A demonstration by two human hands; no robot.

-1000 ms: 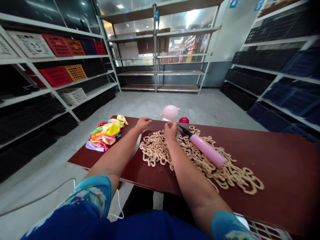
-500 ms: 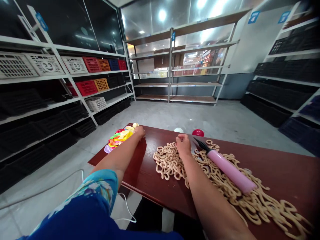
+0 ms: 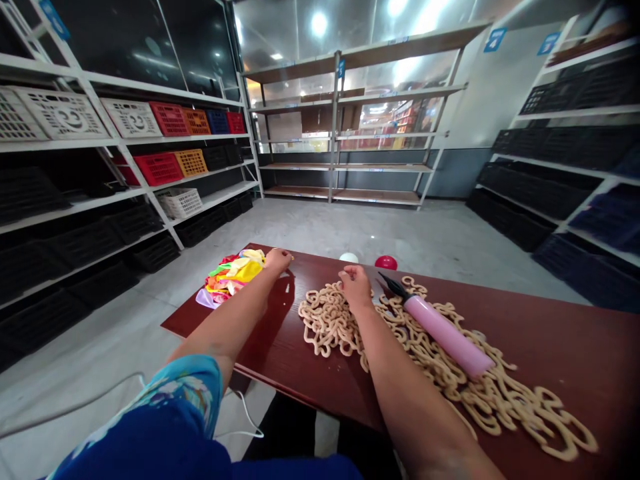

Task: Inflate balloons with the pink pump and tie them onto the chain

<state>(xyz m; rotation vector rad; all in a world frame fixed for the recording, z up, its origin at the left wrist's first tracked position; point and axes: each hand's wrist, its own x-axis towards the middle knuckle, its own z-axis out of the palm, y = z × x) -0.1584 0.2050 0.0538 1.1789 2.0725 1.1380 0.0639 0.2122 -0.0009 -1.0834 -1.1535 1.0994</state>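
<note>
My left hand (image 3: 279, 260) is over the table's far left part, just right of a heap of limp, colourful balloons (image 3: 231, 279). Its fingers are drawn together, and anything between them is too small to tell. My right hand (image 3: 356, 285) hovers at the far edge of a pile of beige, curly, rope-like loops (image 3: 327, 321), fingertips pinched; what they hold, if anything, does not show. Right of that hand, a pink hand pump (image 3: 447, 335) with a black nozzle lies on more of the loops.
The dark red-brown table (image 3: 310, 383) runs across in front of me. A white balloon (image 3: 349, 257) and a red balloon (image 3: 386, 263) show beyond its far edge. Shelves with crates (image 3: 163, 169) line the left, and a metal rack (image 3: 333, 167) stands at the back. A white cable (image 3: 70, 408) lies on the floor.
My left hand has come slightly away from the balloon heap, its fingertips turned more to the right. The right hand stays pinched by the loops. The whole view has shifted a little.
</note>
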